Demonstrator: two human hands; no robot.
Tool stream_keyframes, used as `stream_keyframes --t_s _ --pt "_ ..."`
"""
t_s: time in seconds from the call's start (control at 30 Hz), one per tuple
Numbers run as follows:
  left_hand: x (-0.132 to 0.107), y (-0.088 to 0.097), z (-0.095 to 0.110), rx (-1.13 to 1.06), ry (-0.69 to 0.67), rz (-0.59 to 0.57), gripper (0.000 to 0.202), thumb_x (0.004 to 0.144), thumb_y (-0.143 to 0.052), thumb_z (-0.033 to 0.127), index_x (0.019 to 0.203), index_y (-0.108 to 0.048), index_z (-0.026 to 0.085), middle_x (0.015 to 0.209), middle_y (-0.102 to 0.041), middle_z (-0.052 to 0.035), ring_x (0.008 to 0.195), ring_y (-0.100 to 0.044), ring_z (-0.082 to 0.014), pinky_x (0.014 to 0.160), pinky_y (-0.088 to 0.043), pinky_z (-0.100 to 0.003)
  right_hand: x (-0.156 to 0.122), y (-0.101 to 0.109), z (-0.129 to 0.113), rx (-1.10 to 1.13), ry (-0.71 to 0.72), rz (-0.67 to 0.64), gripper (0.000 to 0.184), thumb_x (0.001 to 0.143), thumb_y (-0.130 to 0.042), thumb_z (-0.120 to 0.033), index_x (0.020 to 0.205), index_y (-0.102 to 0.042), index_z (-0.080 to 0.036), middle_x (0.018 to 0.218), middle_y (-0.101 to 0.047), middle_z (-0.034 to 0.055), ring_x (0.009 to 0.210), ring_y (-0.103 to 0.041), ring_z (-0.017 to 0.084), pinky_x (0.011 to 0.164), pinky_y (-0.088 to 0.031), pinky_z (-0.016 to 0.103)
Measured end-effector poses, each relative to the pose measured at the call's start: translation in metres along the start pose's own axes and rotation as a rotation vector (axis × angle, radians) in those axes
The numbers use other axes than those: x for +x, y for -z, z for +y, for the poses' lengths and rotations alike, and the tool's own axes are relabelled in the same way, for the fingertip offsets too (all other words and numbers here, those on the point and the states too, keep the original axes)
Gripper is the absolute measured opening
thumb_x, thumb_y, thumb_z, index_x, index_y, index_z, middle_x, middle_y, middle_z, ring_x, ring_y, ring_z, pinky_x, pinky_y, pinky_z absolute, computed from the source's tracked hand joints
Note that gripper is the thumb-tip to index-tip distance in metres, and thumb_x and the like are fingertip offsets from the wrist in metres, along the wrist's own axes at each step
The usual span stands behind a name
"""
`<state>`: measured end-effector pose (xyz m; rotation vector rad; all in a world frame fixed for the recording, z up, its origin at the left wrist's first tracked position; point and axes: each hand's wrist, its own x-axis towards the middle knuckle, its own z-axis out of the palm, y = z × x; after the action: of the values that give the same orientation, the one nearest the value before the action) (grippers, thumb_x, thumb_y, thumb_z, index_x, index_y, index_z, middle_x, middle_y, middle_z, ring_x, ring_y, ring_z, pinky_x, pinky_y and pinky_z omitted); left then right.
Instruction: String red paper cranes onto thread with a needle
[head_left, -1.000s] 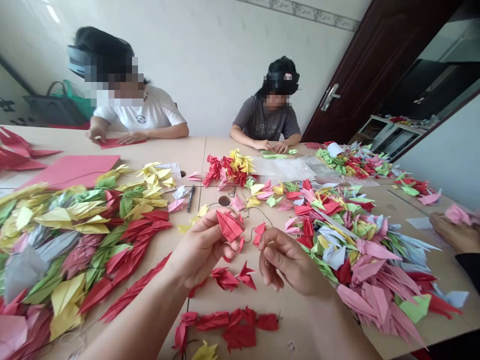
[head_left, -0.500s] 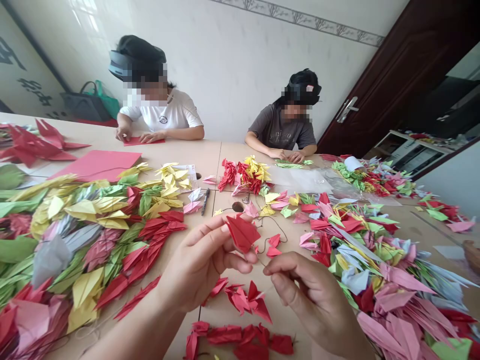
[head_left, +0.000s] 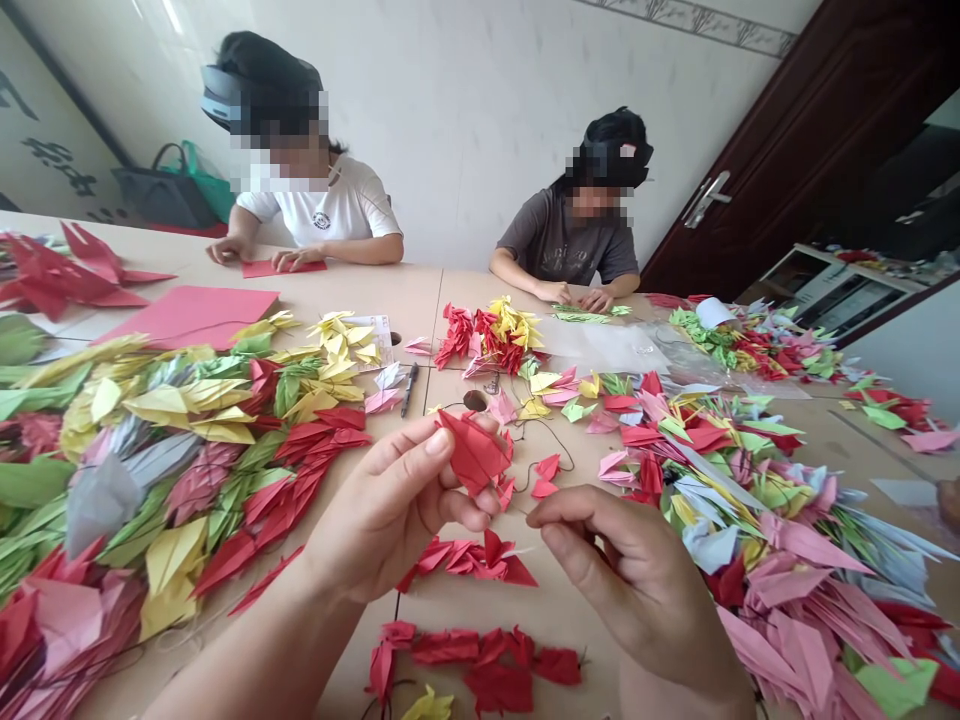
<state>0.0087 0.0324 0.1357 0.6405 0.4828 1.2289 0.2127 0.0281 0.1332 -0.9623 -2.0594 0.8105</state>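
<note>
Gripping a red paper crane (head_left: 472, 452) between thumb and fingers, my left hand (head_left: 390, 510) holds it up over the table. My right hand (head_left: 622, 570) sits just beside it, fingertips pinched together; whether they hold the dark thread (head_left: 551, 442) looping nearby, I cannot tell. Under my hands lie loose red cranes (head_left: 469, 558), and closer to me runs a row of red cranes (head_left: 472, 655). Heaps of yellow, green and red cranes (head_left: 187, 450) cover the table (head_left: 420, 300) to my left, and pink, blue and green cranes (head_left: 750, 510) spread to my right. A black pen (head_left: 409, 390) lies ahead. Across the table, one co-worker (head_left: 315, 205) has both hands on red paper (head_left: 283, 268), and another co-worker (head_left: 570, 240) touches green paper (head_left: 581, 316).
</note>
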Motion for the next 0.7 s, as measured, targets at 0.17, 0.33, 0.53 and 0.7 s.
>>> stream_keyframes --t_s 0.17,0.33,0.53,0.7 --pt "-0.0009 0.0008 -0.0010 0.004 -0.006 -0.028 0.020 0.080 -0.077 0.033 0.091 -0.076 0.015 0.071 -0.072 -0.0040 0.063 -0.070 -0.0108 0.056 -0.057 -0.012 0.0003 0.0017 -0.0005 -0.011 0.016 -0.007 0.014 0.096 -0.052 -0.027 0.091 -0.064 -0.023 0.073 -0.070 0.0022 0.062 -0.063 0.014 0.049 -0.044 0.021" --pt "-0.0017 0.0022 -0.0007 0.008 0.000 -0.031 0.019 0.079 -0.078 0.033 0.087 -0.076 0.016 0.073 -0.075 -0.0052 0.062 -0.070 -0.0106 0.056 -0.057 -0.011 0.0012 0.0029 -0.0008 -0.011 0.029 -0.006 0.013 0.096 -0.052 -0.026 0.090 -0.063 -0.023 0.074 -0.070 0.0015 0.064 -0.064 0.013 0.050 -0.045 0.020" --pt "-0.0010 0.0010 -0.0007 -0.010 -0.016 -0.035 0.021 0.075 -0.082 0.030 0.090 -0.078 0.017 0.078 -0.075 -0.0044 0.063 -0.070 -0.0104 0.057 -0.057 -0.012 0.0016 0.0005 -0.0014 -0.015 0.036 0.014 0.012 0.096 -0.053 -0.025 0.091 -0.063 -0.023 0.074 -0.070 0.0024 0.064 -0.065 0.014 0.049 -0.045 0.021" --pt "-0.0005 0.0038 -0.0022 0.001 -0.042 -0.055 0.026 0.073 -0.084 0.028 0.095 -0.077 0.017 0.081 -0.074 -0.0031 0.062 -0.068 -0.0092 0.057 -0.056 -0.012 0.0016 -0.0004 -0.0013 -0.014 0.030 0.020 0.013 0.097 -0.052 -0.026 0.091 -0.063 -0.024 0.077 -0.070 0.0028 0.065 -0.065 0.014 0.048 -0.044 0.021"
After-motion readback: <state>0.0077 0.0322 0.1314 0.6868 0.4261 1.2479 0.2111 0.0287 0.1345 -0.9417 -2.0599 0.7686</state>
